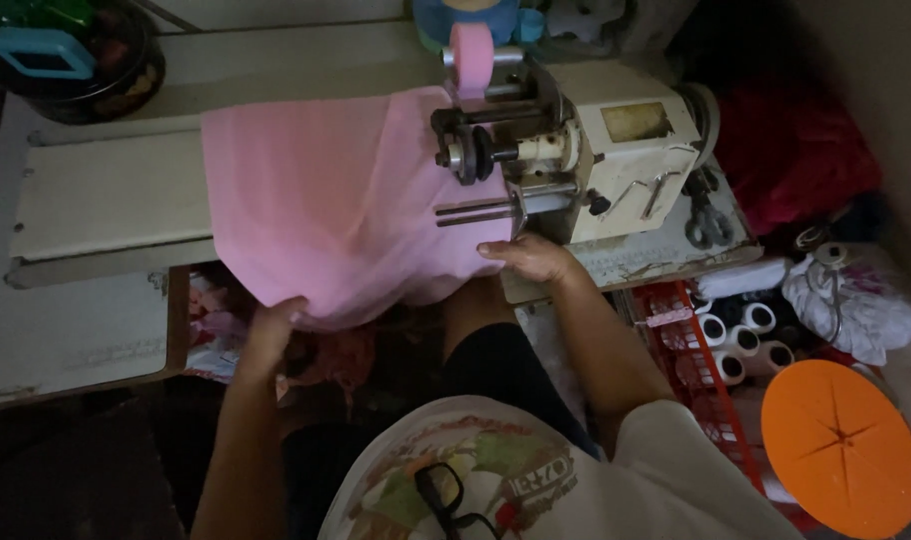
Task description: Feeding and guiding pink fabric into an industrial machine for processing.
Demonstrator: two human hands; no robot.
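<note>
i'm feeding the pink cloth into the sewing machine on the counter. my left hand has its grip clenched on the cloth's hanging edge; my right hand lies flat, grip released, pressing the cloth by the machine. next, i judge, calls for even guiding.

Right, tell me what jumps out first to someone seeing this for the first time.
The big pink cloth catches the eye first, spread over the middle of the work table and running into the cream sewing machine at its right. The left hand grips the cloth's lower edge while the right hand presses it down by the machine. At the lower right sits a bright orange round lid.
</note>
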